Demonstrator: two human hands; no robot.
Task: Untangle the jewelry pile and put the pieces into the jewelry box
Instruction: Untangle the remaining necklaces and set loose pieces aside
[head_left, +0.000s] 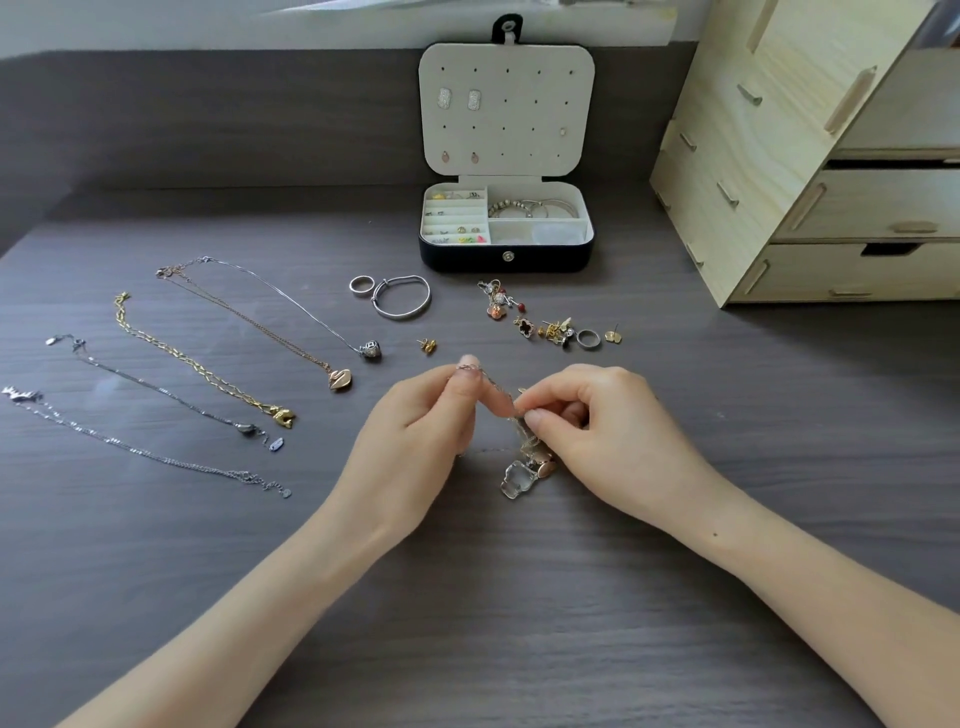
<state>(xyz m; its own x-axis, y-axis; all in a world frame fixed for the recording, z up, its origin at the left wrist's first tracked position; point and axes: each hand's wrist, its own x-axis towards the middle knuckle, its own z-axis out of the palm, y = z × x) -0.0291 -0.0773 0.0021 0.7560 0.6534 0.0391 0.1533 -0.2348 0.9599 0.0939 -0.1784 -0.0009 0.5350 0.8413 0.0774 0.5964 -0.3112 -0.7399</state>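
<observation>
At the far left, five necklaces lie straight and side by side on the dark table, near each other but apart. I think a careless left forearm could sweep them into one heap. The left hand pinches a thin strand between thumb and forefinger and holds it up. The right hand pinches the same tangled chains just beside it, with the other fingers curled. If both hands pull too strongly, the knot probably tightens or a fine link breaks. Below the knot are a clear pendant and a round rose-gold pendant, low at the table, and their weight may drag the loops closed. Further back, the loose earrings are small and could scatter if an arm brushes them. The open jewelry box stands behind them, well apart from the hands. The chains are thin, flexible metal in silver, gold and rose colour. The clear pendant looks glassy and faceted. The box is black outside with a pale, soft lining. The table shows a matte grain, and the drawer unit at the right is pale, smooth wood.
</observation>
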